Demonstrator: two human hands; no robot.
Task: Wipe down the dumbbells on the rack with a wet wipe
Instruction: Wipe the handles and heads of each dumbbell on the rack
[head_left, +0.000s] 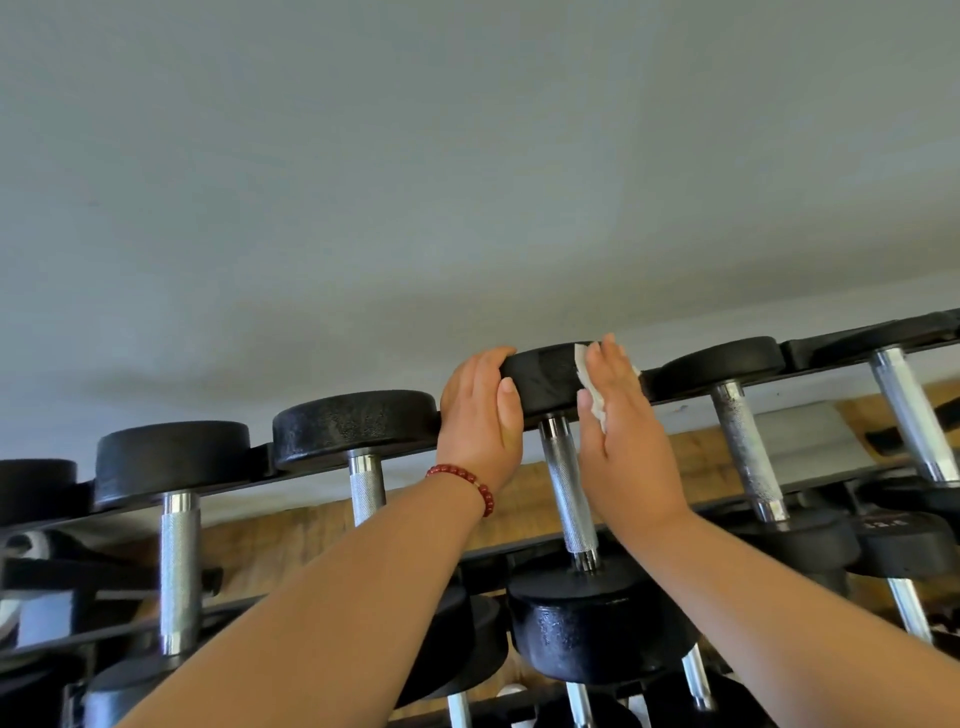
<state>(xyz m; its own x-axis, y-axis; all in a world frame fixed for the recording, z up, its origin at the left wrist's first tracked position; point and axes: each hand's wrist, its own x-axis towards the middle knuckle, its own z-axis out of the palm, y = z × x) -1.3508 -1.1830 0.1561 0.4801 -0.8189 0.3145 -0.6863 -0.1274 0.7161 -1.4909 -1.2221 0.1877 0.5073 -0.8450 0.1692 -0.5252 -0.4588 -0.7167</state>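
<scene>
Grey wall (467, 156) ahead. Your left hand (480, 415) curls round the heavy black round-ended dumbbell (545, 379); your flat right hand (623, 436) beside it presses a soft, probably thin, white wet wipe (595, 397).

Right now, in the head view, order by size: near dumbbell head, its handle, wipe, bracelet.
near black round dumbbell head
knurled steel handle
white wet wipe and red bead bracelet: alike; right hand hides some wipe
</scene>
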